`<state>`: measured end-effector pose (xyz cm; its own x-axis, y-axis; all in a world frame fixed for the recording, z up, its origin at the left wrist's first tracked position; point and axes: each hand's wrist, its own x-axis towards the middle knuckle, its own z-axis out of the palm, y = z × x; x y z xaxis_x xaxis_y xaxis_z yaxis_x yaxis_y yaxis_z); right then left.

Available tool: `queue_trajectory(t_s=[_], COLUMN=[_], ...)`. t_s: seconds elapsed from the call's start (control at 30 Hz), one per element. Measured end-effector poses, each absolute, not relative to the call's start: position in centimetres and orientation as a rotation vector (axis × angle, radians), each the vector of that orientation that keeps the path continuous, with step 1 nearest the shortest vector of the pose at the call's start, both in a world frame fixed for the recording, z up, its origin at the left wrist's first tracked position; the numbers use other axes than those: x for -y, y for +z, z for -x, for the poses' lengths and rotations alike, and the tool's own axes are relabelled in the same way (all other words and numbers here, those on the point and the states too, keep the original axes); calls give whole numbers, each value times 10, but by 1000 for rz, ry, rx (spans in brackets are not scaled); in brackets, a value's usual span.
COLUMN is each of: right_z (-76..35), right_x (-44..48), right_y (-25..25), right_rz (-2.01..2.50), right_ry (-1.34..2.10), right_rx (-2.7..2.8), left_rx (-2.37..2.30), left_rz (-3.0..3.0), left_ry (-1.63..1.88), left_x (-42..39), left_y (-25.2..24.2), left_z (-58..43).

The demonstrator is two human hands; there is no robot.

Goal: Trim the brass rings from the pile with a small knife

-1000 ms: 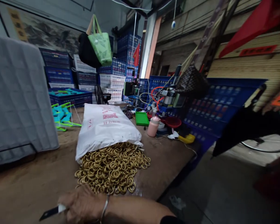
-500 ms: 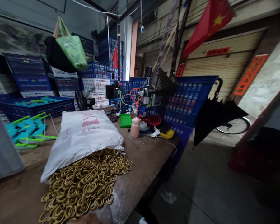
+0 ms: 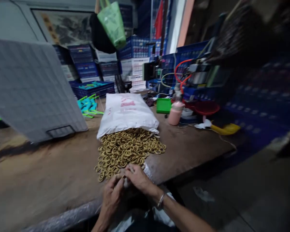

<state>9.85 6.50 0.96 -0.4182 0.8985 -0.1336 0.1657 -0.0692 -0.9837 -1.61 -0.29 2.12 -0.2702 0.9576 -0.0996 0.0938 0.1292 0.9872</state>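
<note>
A pile of brass-coloured rings [image 3: 123,149] spills from the mouth of a white printed sack [image 3: 129,111] on the brown table. At the near edge of the pile, my left hand [image 3: 112,190] and my right hand [image 3: 137,176] meet, with fingers and thumbs pinched together. Something small seems to be between the fingertips, too blurred to make out. A bracelet circles my right wrist. Clear plastic lies under the near side of the rings, by my right hand.
A grey-white ribbed panel [image 3: 38,90] stands on the table at the left. Behind are a green tray [image 3: 163,105], a pink bottle [image 3: 176,112], a red dish [image 3: 206,108] and a yellow object [image 3: 226,129]. The table's edge [image 3: 195,166] runs along the right.
The view has swung left and down. Both hands are now in sight together before the rings, where only part of one hand showed at the bottom edge. More of the grey-white panel shows.
</note>
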Motion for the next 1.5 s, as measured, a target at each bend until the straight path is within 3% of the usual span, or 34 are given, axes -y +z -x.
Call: queue_trajectory(t_s=[0.63, 1.07, 1.5], right_z=[-99, -106, -104], right_x=[-63, -45, -46], right_y=[11, 10, 14], right_rz=[1125, 1074, 1202], right_ry=[1369, 756, 610], right_rx=[1803, 2416, 2511], left_rx=[-1153, -1084, -1224], left_rz=[-576, -609, -662], left_ry=[1242, 1322, 1273], left_x=[5, 5, 6], left_y=[20, 13, 30], left_z=[11, 16, 16])
